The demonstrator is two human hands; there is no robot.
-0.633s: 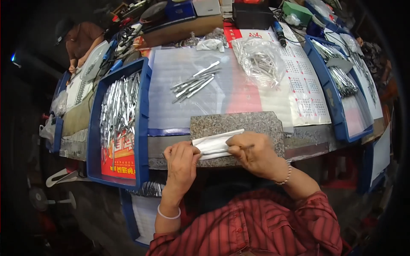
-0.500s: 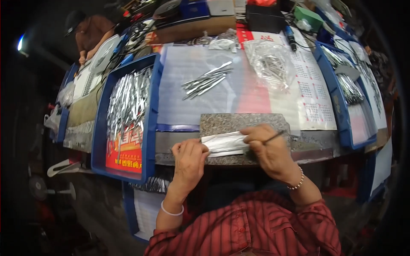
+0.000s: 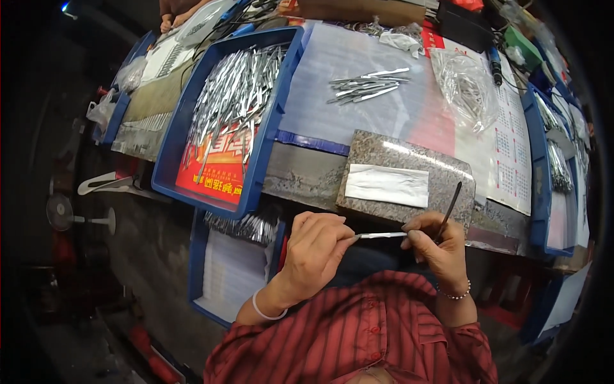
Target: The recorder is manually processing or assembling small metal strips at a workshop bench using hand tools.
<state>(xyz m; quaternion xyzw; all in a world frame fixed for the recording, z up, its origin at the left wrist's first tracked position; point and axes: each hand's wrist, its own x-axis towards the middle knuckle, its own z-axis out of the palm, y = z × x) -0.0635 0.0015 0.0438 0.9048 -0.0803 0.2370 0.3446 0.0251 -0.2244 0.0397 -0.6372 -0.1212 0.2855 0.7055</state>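
My left hand [image 3: 314, 251] pinches one end of a slim shiny metal strip [image 3: 382, 235], and my right hand [image 3: 441, 246] has the other end between thumb and finger. A thin dark rod [image 3: 453, 206] also sits in my right hand, slanting up past the fingers. Both hands are in front of the table edge, close to my body. Just beyond them, a folded white cloth or paper [image 3: 387, 185] lies on a speckled stone slab [image 3: 441, 160]. Farther off, a small heap of similar metal strips [image 3: 368, 86] rests on a clear plastic sheet [image 3: 313, 64].
A blue bin [image 3: 276, 121] full of metal strips stands on the left, and another blue bin [image 3: 543, 185] on the right. Below the table edge is a blue tray [image 3: 195, 275]. A clear plastic bag [image 3: 467, 86] lies at the back. Another person's hand [image 3: 167, 24] shows far left.
Both hands have come off the white cloth and back toward my body, now holding the metal strip between them. The view has shifted, so the table sits higher and turned.
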